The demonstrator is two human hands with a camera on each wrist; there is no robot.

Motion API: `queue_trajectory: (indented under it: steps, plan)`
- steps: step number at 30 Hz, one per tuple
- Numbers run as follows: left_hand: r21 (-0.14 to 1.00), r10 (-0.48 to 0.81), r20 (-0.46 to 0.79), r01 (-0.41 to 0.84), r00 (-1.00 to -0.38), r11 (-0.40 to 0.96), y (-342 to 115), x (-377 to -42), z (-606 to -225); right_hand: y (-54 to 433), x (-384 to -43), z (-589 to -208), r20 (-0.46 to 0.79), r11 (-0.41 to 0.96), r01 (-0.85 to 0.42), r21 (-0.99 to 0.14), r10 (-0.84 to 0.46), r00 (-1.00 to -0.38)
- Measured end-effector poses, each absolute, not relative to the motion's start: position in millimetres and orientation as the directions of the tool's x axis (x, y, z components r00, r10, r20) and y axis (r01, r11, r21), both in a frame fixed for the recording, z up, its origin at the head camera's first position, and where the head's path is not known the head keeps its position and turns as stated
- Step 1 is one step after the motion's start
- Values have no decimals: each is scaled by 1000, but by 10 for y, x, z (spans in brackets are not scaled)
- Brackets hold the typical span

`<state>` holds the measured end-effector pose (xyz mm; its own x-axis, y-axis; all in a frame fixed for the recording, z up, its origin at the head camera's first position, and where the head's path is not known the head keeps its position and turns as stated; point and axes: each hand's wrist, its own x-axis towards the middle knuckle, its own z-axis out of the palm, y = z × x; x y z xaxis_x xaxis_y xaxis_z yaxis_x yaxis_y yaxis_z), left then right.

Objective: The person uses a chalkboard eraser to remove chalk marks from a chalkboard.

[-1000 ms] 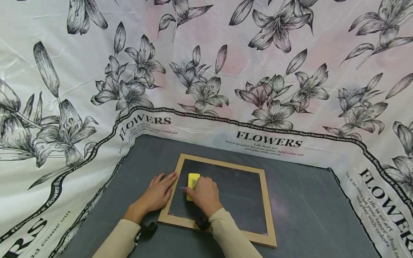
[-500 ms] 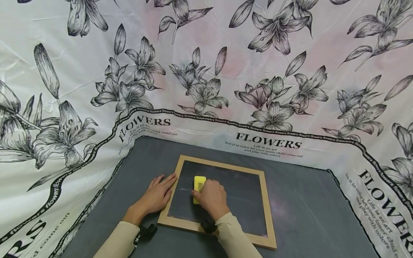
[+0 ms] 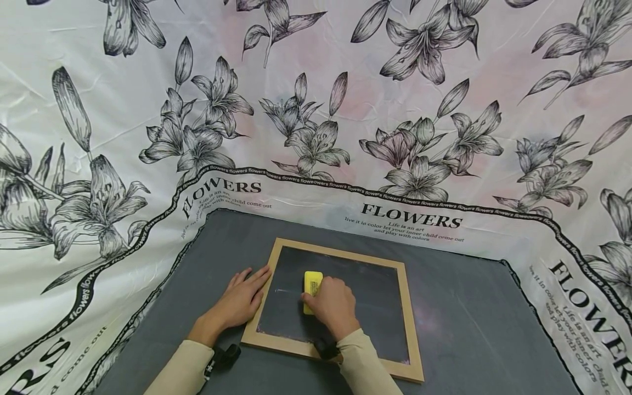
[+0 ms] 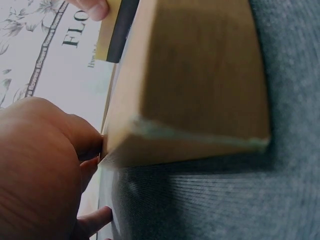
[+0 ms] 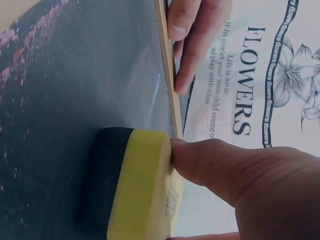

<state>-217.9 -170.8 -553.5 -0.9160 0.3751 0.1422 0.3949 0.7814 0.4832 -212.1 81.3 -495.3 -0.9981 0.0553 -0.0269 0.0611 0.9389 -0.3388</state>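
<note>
A wood-framed chalkboard (image 3: 367, 299) lies flat on the grey cloth. My right hand (image 3: 336, 306) grips a yellow chalkboard eraser (image 3: 313, 285) by its sides, left of the board's middle. In the right wrist view the eraser (image 5: 145, 185) has its dark felt side against the board, and my thumb presses its yellow body. My left hand (image 3: 236, 300) rests on the left side of the wooden frame (image 3: 264, 296), fingers extended. The left wrist view shows that hand (image 4: 45, 165) at the frame's edge (image 4: 200, 70). A faint whitish chalk streak (image 3: 283, 290) shows left of the eraser.
Pink chalk dust (image 5: 15, 45) speckles the board near its frame. Grey cloth (image 3: 474, 318) spreads around the board, with a pinkish smudge to its right. Behind and beside it hangs white flower-printed fabric (image 3: 316, 120). Dark wrist straps sit on both wrists.
My right hand has slid the eraser rightward and slightly nearer across the board, uncovering more of the chalk streak on the left. My left hand stays in place on the frame.
</note>
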Motion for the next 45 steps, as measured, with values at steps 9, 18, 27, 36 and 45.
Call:
queue_trajectory:
  steps: [9, 18, 27, 36, 45]
  plan:
    - [487, 380, 143, 400, -914, 776, -1706, -2171, -5527, 938, -2108, -4939, -44, 938, 90, -334, 80, -996]
    - [489, 382, 147, 403, -912, 774, -1701, -2167, -5519, 1044, -2116, -4925, -58, 934, 122, -336, 108, -992]
    - [489, 385, 149, 406, -911, 772, -1698, -2151, -5503, 1157, -2091, -4923, -58, 929, 134, -344, 121, -991]
    - [490, 387, 142, 404, -911, 772, -1701, -2158, -5528, 1303, -2069, -4931, -56, 923, 146, -356, 135, -989]
    - [488, 384, 144, 403, -912, 774, -1694, -2153, -5514, 1432, -2041, -4908, -54, 921, 159, -357, 149, -987]
